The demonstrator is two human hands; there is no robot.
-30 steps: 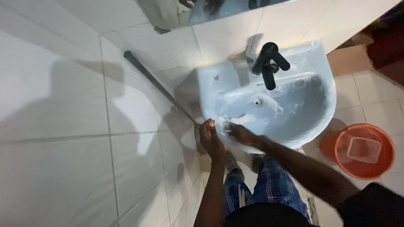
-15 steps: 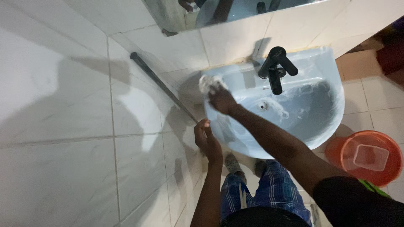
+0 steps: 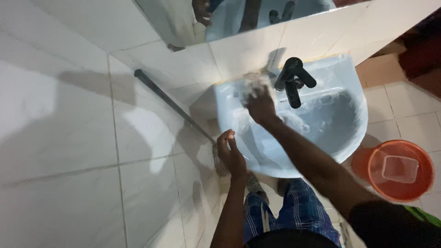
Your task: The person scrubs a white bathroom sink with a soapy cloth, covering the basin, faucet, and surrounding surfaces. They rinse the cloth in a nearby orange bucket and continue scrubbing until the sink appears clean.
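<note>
A pale blue wall-mounted sink (image 3: 349, 133) with a black tap (image 3: 291, 78) fills the middle of the head view. My right hand (image 3: 260, 104) presses a pale, soapy scrubbing pad (image 3: 254, 82) onto the sink's back ledge, just left of the tap. The pad is blurred. My left hand (image 3: 229, 154) grips the sink's front left rim, fingers curled over the edge. Suds streak the basin.
A dark long handle (image 3: 170, 101) leans against the white tiled wall left of the sink. An orange bucket (image 3: 420, 183) holding a clear tub (image 3: 399, 169) stands on the floor at the right. A mirror (image 3: 239, 16) hangs above the sink. My legs and sandalled feet are below.
My right hand swept from the sink's front rim to its back left corner, then right along the back ledge toward the tap. My left hand stayed on the rim.
</note>
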